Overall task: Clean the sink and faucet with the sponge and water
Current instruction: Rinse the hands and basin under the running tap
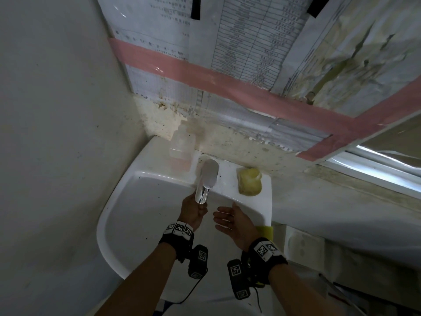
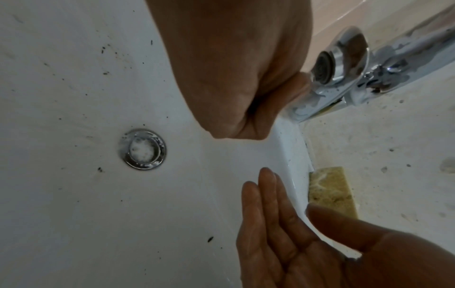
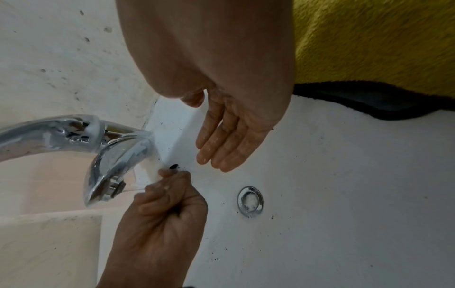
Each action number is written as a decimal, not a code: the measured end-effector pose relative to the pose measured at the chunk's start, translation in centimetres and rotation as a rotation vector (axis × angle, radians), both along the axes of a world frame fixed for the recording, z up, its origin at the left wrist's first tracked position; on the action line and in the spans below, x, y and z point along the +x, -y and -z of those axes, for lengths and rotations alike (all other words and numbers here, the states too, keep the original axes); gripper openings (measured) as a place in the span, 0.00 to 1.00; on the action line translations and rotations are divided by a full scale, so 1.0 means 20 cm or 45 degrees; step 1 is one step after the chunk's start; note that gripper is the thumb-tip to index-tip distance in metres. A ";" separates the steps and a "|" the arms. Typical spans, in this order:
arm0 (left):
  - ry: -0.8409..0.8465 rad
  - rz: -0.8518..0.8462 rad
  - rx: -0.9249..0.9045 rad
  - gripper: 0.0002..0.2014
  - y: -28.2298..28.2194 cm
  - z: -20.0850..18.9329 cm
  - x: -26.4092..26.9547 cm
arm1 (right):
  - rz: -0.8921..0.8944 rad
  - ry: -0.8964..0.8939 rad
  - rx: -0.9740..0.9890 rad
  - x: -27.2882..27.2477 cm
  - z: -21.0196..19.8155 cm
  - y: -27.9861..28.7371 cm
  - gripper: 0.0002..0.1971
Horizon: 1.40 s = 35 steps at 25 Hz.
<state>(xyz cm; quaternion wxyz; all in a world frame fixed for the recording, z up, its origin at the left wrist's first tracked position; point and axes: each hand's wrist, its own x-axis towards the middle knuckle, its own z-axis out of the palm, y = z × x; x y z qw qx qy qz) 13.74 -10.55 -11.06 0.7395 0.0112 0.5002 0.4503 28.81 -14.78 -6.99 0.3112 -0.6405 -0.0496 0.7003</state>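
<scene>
My right hand [image 1: 232,221] hangs flat-fingered over the sink [image 1: 145,215], its grip empty. My left hand [image 1: 192,210] curls into a fist under the faucet [image 1: 206,181] spout, holding nothing. The sponge [image 1: 249,181] lies beyond both on the rim, untouched.

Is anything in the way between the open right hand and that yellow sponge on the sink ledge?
Nothing visible. The right hand hovers open inside the basin, and the sponge lies on the ledge beyond it, right of the faucet; only the bare sink rim lies between.
</scene>
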 end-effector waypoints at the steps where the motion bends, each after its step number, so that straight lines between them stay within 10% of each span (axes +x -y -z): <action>1: 0.004 0.012 -0.008 0.14 0.00 0.00 -0.01 | 0.002 -0.001 -0.001 0.00 0.00 0.00 0.29; 9: -0.223 0.068 0.135 0.13 -0.03 0.00 0.01 | 0.021 -0.002 -0.031 0.00 0.00 0.01 0.28; 19: -1.315 0.716 0.434 0.19 0.08 0.06 -0.06 | 0.045 -0.019 -0.036 -0.01 -0.01 0.00 0.28; 25: -1.839 0.758 1.109 0.14 0.19 0.07 -0.08 | 0.141 -0.105 -0.074 -0.04 0.00 0.02 0.27; 35: -1.983 1.031 1.266 0.17 0.16 -0.01 -0.11 | 0.177 -0.105 -0.083 -0.07 0.00 0.04 0.27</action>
